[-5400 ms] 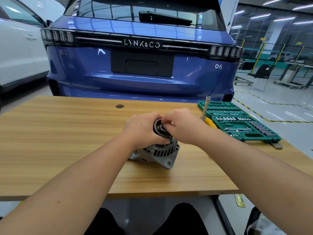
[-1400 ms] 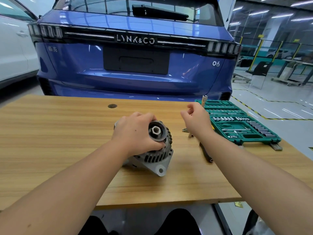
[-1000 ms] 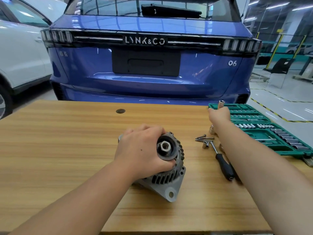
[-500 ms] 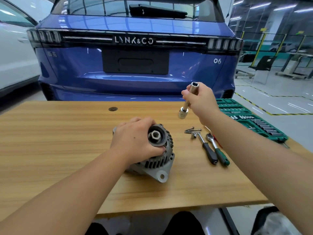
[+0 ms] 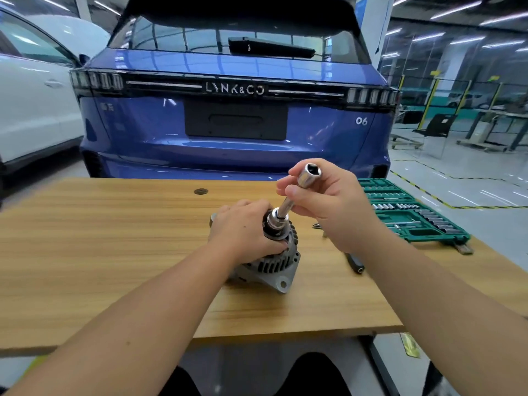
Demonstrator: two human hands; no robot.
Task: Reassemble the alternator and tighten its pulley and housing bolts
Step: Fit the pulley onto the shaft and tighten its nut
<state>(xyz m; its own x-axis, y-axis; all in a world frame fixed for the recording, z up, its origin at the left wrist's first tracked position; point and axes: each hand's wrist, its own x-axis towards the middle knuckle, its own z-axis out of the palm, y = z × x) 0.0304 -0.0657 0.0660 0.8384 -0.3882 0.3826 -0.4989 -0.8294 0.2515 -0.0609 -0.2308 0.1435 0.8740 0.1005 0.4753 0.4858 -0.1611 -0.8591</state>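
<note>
A grey alternator (image 5: 271, 267) lies tilted on the wooden table (image 5: 114, 252), its dark pulley (image 5: 271, 228) facing up toward me. My left hand (image 5: 243, 231) is wrapped around the alternator's top, just behind the pulley. My right hand (image 5: 328, 201) pinches a chrome double-ended socket wrench (image 5: 297, 192). The wrench's lower socket sits on the pulley's centre nut, and its upper socket end points up and away. The nut itself is hidden under the socket.
An open green socket set case (image 5: 411, 215) lies at the table's right edge. A black tool handle (image 5: 355, 264) and small metal bits (image 5: 317, 225) lie right of the alternator, partly behind my right arm. A blue car (image 5: 234, 124) stands just beyond the table.
My right hand left the pulley, reached toward the tools at the right and picked up the socket wrench. It then brought the wrench down onto the pulley nut. My left hand stayed on the alternator.
</note>
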